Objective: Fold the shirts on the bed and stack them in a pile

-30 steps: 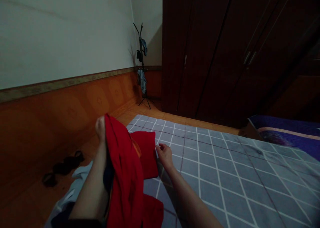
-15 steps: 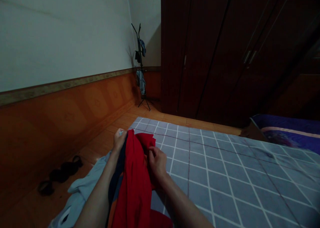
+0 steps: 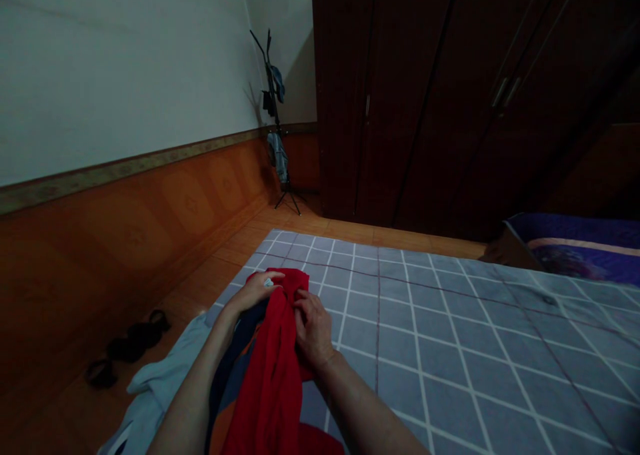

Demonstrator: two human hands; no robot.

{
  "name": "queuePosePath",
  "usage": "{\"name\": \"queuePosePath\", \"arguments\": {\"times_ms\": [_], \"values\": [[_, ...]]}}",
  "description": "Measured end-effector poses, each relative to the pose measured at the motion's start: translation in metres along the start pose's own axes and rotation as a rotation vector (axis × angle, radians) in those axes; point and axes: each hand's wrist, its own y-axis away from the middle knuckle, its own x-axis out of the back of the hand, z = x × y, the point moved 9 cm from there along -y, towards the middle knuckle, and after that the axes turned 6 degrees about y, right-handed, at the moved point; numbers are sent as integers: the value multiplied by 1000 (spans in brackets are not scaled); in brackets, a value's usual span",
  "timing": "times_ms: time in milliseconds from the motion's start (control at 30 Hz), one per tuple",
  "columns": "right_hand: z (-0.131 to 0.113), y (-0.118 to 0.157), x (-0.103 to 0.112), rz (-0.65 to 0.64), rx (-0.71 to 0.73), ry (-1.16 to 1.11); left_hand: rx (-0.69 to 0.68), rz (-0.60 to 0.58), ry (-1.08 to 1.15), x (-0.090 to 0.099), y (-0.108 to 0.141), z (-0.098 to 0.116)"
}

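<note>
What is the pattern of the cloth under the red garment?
The cloth is grey, with white and some reddish grid lines; head view.

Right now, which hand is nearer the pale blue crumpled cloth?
Left: the left hand is beyond and right of the pale blue cloth; the right hand is farther right, touching the wrinkled red fabric.

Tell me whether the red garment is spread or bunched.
Bunched: the red garment is gathered in folds at the left hand and right hand.
</note>
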Motion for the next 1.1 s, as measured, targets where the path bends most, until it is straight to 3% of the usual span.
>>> {"name": "queuePosePath", "arguments": {"times_ms": [367, 700, 867, 1000, 1100], "values": [[-2, -2, -1, -110, -78, -10, 26, -111, -12, -16, 4, -1], [4, -1, -4, -120, -133, -27, -7, -5, 16, -9, -3, -2], [17, -3, -2, -68, -248, -36, 5, 19, 72, -10, -1, 0], [26, -9, 9, -20, -356, -14, 8, 149, 130, 0, 5, 13], [26, -16, 40, 0, -396, 11, -33, 405, 207, 43, 27, 40]]}}
